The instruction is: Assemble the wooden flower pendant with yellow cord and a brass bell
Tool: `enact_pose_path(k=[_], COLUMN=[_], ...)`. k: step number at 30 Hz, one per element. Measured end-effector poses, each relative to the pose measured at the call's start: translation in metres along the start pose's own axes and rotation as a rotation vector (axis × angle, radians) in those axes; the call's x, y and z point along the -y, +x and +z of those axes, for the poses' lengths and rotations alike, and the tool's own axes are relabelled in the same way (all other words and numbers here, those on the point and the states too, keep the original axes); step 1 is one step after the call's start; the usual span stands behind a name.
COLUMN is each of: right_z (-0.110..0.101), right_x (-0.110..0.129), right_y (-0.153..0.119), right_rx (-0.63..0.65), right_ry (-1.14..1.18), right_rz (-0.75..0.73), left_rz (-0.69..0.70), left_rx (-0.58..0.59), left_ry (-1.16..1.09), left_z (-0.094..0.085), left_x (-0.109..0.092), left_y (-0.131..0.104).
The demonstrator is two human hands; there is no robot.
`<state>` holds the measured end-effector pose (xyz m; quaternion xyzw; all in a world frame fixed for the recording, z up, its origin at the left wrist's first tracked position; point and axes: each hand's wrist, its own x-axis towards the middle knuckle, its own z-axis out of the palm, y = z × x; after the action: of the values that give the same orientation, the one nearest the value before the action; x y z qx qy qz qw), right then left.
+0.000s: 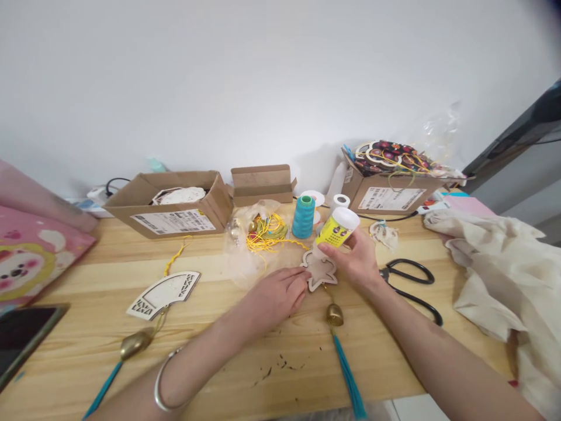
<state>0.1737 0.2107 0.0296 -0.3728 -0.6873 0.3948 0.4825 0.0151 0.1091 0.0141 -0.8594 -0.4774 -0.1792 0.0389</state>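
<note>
My right hand (358, 257) is closed around a white glue bottle (333, 231) with a yellow label. The bottle is tilted, its lower end just over a flower-shaped wooden piece (319, 270) with a raised rim. My left hand (280, 292) lies flat, its fingertips touching the left edge of that piece. From the piece hang a brass bell (335, 314) and a teal tassel (348, 374) on yellow cord. To the left lies a fan-shaped wooden piece (164, 293) with its own brass bell (137, 343) and teal tassel (103, 387).
Black-handled scissors (412, 286) lie right of my right hand, near crumpled cream cloth (495, 269). Behind are a teal thread cone (303, 217), a plastic bag with yellow cords (267, 231), and cardboard boxes (221, 202). A dark-screened device (28, 336) lies far left.
</note>
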Motion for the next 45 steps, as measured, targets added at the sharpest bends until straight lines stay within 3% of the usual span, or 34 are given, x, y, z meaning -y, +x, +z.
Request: enact_pose_path(k=[11, 16, 22, 26, 33, 45], right_z=[-0.001, -0.002, -0.008, -0.007, -0.007, -0.011], right_x=[-0.002, 0.001, -0.008, -0.009, -0.007, -0.008], right_y=[-0.002, 0.000, 0.008, 0.009, 0.010, 0.012], right_rx=[0.034, 0.027, -0.223, -0.275, -0.280, -0.324], right_ry=[-0.092, 0.007, 0.330, 0.400, 0.426, 0.438], right_rz=[-0.045, 0.014, 0.112, 0.127, 0.110, 0.053], left_rz=[-0.043, -0.070, -0.128, -0.242, -0.198, -0.223], left_rx=[0.052, 0.059, 0.027, -0.080, -0.045, -0.044], left_ry=[-0.024, -0.052, -0.273, -0.382, -0.233, -0.156], left_z=[-0.001, 0.001, -0.011, -0.020, -0.005, 0.003], left_x=[-0.002, -0.002, -0.001, 0.003, 0.017, 0.018], left_y=[0.000, 0.000, 0.002, 0.015, 0.046, 0.043])
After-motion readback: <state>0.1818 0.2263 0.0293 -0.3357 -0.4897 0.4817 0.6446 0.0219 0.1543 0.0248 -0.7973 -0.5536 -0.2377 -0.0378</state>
